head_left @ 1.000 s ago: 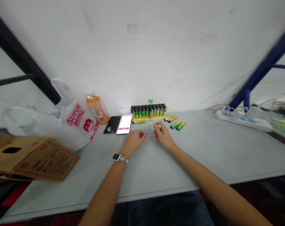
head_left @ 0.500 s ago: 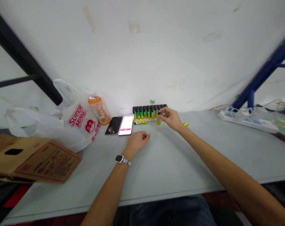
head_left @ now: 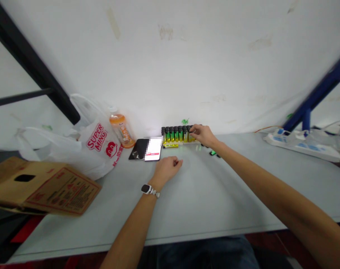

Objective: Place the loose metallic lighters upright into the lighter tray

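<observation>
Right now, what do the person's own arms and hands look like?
The left hand and right hand are ungloved; no sleeves show. On the left wrist is a watch: dark rectangular face, pale case, silvery link band. The right has none visible.

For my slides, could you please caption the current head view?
Right hand at upright lighters, left hand near the lit phone.

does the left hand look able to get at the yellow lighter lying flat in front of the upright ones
Probably yes: the left hand is just short of the yellow lighter, with only bare table between them.
</observation>
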Tool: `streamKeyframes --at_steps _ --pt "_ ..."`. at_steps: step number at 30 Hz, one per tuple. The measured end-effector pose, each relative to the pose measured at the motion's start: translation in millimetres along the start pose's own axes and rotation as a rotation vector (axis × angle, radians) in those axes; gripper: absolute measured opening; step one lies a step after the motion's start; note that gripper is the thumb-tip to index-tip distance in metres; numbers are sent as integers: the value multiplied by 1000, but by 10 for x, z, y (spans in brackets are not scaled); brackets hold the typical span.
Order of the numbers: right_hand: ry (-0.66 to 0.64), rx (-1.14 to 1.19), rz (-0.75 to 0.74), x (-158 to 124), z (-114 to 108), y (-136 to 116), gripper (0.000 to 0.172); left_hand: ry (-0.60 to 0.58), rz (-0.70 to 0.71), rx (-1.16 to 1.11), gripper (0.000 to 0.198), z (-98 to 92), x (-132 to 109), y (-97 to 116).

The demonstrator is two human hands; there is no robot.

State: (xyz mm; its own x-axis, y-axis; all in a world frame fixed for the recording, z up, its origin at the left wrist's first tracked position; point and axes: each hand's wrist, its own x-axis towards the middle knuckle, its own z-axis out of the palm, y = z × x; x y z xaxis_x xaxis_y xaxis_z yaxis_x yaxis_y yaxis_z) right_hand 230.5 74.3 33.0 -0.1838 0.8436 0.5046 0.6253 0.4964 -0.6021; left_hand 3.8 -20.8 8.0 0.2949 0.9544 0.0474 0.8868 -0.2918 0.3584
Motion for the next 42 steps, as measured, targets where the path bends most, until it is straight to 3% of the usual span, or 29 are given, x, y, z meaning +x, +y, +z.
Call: streamKeyframes --at_steps 8,14,17,25,29,33,36,42 --pt "-16 40 21 30 24 52 14 4 1 0 41 -4 -1 4" --pt "68 -314 -32 -87 40 40 25 14 11 -6 41 6 -2 -3" --pt "43 -462 -5 -177 62 12 34 13 5 -7 40 2 -6 1" --pt "36 -557 -1 -400 212 -236 46 22 8 2 37 4 -2 -2" --pt "-222 -582 -76 -406 396 -419 33 32 18 -11 34 15 -3 -13" --pt "-421 -622 -43 -214 571 -544 39 37 15 -9 34 35 1 -23" --pt "-480 -623 -16 -37 664 -591 37 41 17 -2 34 45 2 -26" --pt "-507 -642 -26 103 716 -609 19 14 6 12 40 25 -9 -18"
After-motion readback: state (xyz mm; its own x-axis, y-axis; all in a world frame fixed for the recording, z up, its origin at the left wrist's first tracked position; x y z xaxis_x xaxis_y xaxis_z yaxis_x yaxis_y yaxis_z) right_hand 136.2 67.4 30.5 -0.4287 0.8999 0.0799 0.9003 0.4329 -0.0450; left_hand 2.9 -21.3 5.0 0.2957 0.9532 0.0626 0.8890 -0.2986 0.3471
